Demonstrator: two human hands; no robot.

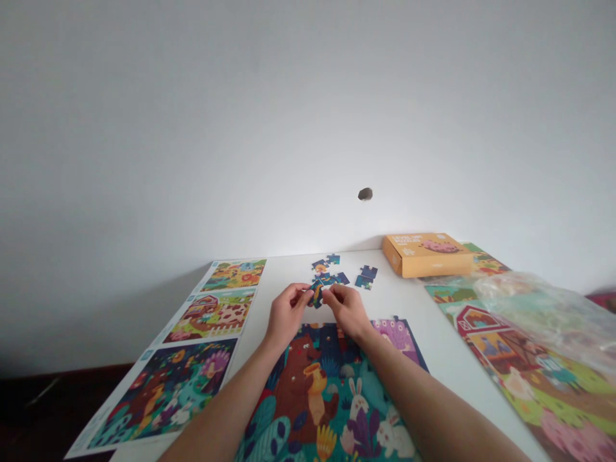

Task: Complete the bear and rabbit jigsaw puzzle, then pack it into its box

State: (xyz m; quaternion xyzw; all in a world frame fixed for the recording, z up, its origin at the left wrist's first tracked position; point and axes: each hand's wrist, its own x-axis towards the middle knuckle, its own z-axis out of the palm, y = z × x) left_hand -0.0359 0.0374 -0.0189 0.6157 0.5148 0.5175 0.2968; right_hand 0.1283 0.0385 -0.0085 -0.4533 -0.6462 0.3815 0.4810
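Observation:
Both hands meet above the far edge of a partly assembled puzzle (315, 391) showing a bear and rabbits. My left hand (289, 311) pinches the left side of a small dark blue puzzle piece (317, 293) with an orange mark. On its right side, my right hand (347, 309) has its fingers closed on the same piece. Just beyond the fingers lie several loose pieces (321, 267), and a pair of dark pieces (367, 276) sits to their right. My right forearm covers part of the assembled puzzle.
A sheet with three reference pictures (212, 314) lies at the left. An orange puzzle box (428, 255) stands at the back right. Nearer, a farm puzzle (534, 372) lies partly under clear plastic wrap (548, 311). A wall rises behind the table.

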